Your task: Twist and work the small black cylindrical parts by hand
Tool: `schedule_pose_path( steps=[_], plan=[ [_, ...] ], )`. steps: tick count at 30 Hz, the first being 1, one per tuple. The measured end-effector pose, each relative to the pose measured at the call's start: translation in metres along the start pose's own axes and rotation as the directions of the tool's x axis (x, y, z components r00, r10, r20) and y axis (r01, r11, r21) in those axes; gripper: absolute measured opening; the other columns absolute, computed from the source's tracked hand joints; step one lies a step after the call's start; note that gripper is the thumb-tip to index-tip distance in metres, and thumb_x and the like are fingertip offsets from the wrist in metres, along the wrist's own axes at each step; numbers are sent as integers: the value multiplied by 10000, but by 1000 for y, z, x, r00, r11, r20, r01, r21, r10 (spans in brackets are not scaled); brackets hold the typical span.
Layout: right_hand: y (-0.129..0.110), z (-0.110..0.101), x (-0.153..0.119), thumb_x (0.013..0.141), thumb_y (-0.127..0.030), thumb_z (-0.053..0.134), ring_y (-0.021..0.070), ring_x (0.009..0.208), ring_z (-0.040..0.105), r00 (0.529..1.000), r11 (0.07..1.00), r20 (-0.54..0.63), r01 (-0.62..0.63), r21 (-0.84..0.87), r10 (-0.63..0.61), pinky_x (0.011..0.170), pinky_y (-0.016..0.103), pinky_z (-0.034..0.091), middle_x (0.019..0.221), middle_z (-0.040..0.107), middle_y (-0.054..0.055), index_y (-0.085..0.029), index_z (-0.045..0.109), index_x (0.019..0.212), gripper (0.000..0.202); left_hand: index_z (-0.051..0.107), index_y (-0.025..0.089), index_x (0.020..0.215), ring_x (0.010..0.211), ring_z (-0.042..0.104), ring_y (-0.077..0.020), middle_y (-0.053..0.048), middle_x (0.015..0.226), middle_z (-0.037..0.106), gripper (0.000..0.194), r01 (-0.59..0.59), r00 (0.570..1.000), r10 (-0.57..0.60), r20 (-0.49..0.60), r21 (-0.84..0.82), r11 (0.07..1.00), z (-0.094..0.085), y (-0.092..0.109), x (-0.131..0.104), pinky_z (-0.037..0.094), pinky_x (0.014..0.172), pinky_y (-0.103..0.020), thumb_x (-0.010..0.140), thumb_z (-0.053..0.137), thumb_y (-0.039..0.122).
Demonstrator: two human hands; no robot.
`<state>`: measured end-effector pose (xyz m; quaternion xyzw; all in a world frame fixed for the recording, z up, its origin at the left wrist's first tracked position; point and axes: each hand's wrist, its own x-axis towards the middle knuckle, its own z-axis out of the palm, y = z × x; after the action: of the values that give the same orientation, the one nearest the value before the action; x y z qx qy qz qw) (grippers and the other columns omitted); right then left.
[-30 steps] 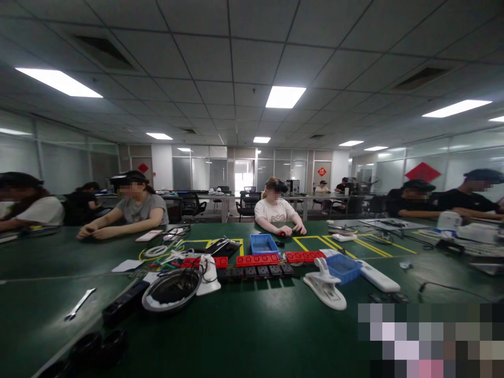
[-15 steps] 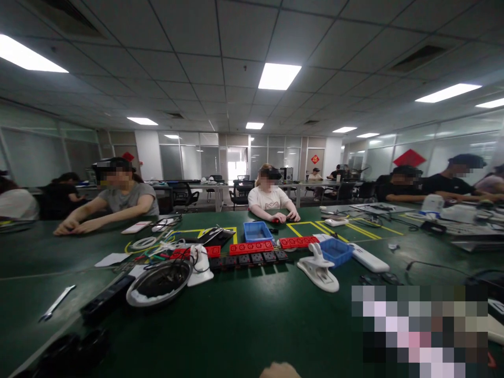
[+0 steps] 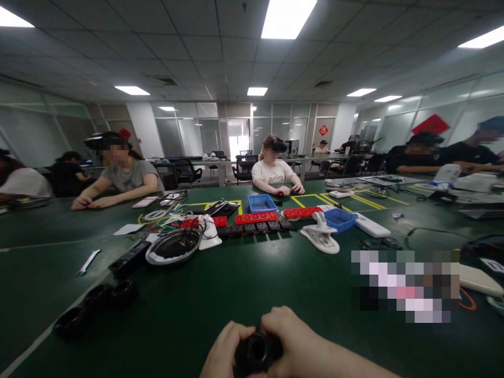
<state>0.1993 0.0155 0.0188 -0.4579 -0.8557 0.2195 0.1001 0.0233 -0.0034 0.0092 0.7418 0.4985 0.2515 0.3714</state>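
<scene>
At the bottom centre, a black round part (image 3: 259, 350) with a hole in its middle is held between both hands. My left hand (image 3: 223, 350) wraps round its left side, fingers curled. My right hand (image 3: 289, 336) grips its right side, with the forearm running off to the lower right. The part's underside and some fingertips are hidden or cut off by the frame's edge. To the left, several black round parts (image 3: 97, 298) lie on the green table (image 3: 177, 310), and beyond them a wrench (image 3: 88, 262).
A metal-rimmed bowl (image 3: 173, 247), a white clip base (image 3: 321, 236), red socket strips (image 3: 256, 217) and blue trays (image 3: 262, 203) stand mid-table. A pixelated area (image 3: 405, 286) is at the right. Across the table sits a person (image 3: 273, 170), another (image 3: 126, 176) at the left.
The view has tilted down, so the table sits higher. Both hands with the black part now show at the bottom; earlier only a bit of one hand was visible.
</scene>
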Motion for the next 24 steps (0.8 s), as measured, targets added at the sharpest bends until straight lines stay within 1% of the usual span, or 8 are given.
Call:
schedule_pose_path(
  steps=[3,6,9,11,15,19,22,24],
  plan=[
    [-6,12,1,484,-544,698,174,668,459,992,996,-116,-64,-63,57,641,296,330,717,535,9,-169,522,719,477,558,193,951,683,448,-159,-37,847,513,351,13,1000,-13,-21,-11,1000,-1,6,-3,361,577,-232,639,614,342],
    [-6,13,-2,510,-531,695,192,736,466,987,1000,-161,-8,-26,4,682,314,327,800,546,21,-179,530,821,498,557,186,932,700,450,-157,-26,850,509,313,45,998,-46,-33,-17,999,-3,14,-6,362,597,-234,627,612,225],
    [1,3,-5,524,-487,707,197,803,460,988,987,-60,148,54,-145,712,314,333,877,538,20,-197,544,924,520,560,192,919,756,459,-159,-9,854,508,327,18,999,-15,50,-45,999,-7,18,-7,366,649,-233,600,628,168],
    [8,-4,-6,557,-433,704,186,817,457,970,965,36,233,117,-239,731,309,338,879,535,11,-197,562,909,447,555,197,920,808,465,-163,-4,881,508,342,-11,993,20,113,-84,996,-9,19,-8,368,689,-233,591,634,150],
    [17,-12,-5,610,-350,689,168,826,457,949,941,88,281,190,-302,753,298,338,870,543,-4,-192,583,869,321,545,199,900,867,459,-171,1,908,494,354,-65,987,78,141,-95,993,-11,19,-8,359,735,-239,571,645,116],
    [12,-9,-6,582,-347,705,165,795,463,966,957,67,234,174,-249,726,290,342,812,549,-12,-191,581,842,327,545,190,874,827,457,-160,6,881,484,336,-84,988,94,124,-78,993,-9,19,-10,351,680,-225,569,669,129],
    [1,-2,-8,516,-406,723,161,707,463,995,992,24,98,82,-100,652,279,348,742,534,-2,-163,555,753,378,550,186,869,788,452,-151,10,856,484,315,-53,995,61,85,-92,994,-6,18,-12,350,659,-226,582,680,170],
    [-7,4,-9,482,-403,728,163,672,457,999,1000,-30,16,-1,-16,631,286,343,732,535,9,-154,537,726,398,549,190,899,782,447,-148,11,866,483,346,-18,998,23,52,-98,995,-3,16,-13,353,662,-231,578,670,147]
  ],
)
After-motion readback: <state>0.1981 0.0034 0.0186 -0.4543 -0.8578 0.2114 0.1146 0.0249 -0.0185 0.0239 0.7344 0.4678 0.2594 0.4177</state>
